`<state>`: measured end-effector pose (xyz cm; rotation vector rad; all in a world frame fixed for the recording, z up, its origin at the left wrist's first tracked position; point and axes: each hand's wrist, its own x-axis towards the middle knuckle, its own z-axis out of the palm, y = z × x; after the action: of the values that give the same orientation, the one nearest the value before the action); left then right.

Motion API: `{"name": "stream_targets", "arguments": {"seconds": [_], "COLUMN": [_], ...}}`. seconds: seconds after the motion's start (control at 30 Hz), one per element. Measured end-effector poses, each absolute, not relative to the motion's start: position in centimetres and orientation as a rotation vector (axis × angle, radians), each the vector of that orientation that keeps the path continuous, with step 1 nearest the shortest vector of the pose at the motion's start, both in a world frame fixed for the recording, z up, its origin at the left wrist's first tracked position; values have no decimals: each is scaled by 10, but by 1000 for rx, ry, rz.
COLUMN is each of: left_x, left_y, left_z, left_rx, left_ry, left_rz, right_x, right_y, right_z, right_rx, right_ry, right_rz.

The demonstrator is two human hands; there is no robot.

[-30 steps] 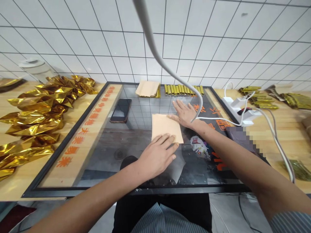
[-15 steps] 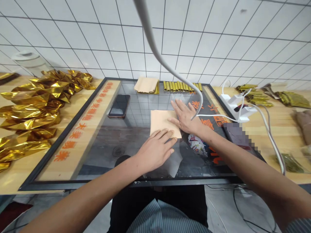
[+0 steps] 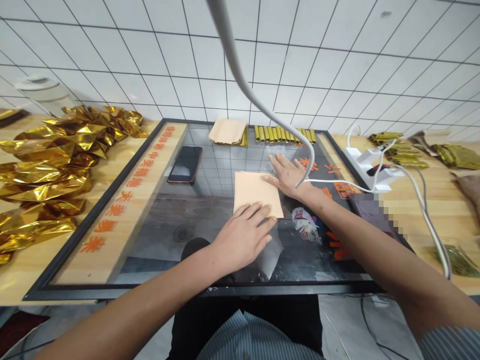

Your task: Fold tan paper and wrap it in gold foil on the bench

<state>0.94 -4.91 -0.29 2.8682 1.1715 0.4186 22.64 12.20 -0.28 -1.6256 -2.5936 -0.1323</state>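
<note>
A pale peach square of paper [image 3: 256, 192] lies flat on the glass tabletop [image 3: 157, 220] in front of me. My left hand [image 3: 245, 237] rests with fingers stretched over the sheet's lower edge. At its right edge my right hand [image 3: 287, 175] is spread, the thumb over the paper and the other fingers beyond it on the glass. Neither hand grips anything. Beyond the sheet stand a stack of similar papers [image 3: 228, 131] with gold undersides and a row of rolled gold tubes [image 3: 283, 134].
A phone [image 3: 184, 164] lies to the left on the glass. Crumpled gold foil shapes [image 3: 48, 175] fill the far left. A white power strip [image 3: 369, 167] with cables sits at right, near folded gold papers [image 3: 401, 152]. A thick white cable [image 3: 262, 102] hangs across the view.
My right hand has slid slightly away from the sheet, uncovering more of its right side. The left hand stays on the lower edge. The view has shifted a little.
</note>
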Motion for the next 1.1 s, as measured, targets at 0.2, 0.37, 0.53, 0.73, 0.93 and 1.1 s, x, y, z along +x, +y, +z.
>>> {"name": "stream_targets", "arguments": {"seconds": [0.2,0.37,0.53,0.73,0.93,1.1], "left_x": [8,8,12,7,-18,-11], "left_y": [-49,-48,-54,-39,21,21], "left_z": [-3,-2,2,22,25,23], "left_rx": [2859,2842,2830,2729,2883,2874], "left_ry": [1173,1187,1246,1304,1114,1266], "left_rz": [437,432,369,471,302,94], "right_x": [219,208,205,226,233,229], "right_y": [140,117,78,79,83,79], "right_z": [9,9,7,16,19,30], "right_rx": [-1703,-1561,-1330,-1336,-1326,-1483], "right_ry": [-2572,-2514,-2503,-2257,-2243,-2280], "right_rz": [-80,-54,60,225,170,223]}}
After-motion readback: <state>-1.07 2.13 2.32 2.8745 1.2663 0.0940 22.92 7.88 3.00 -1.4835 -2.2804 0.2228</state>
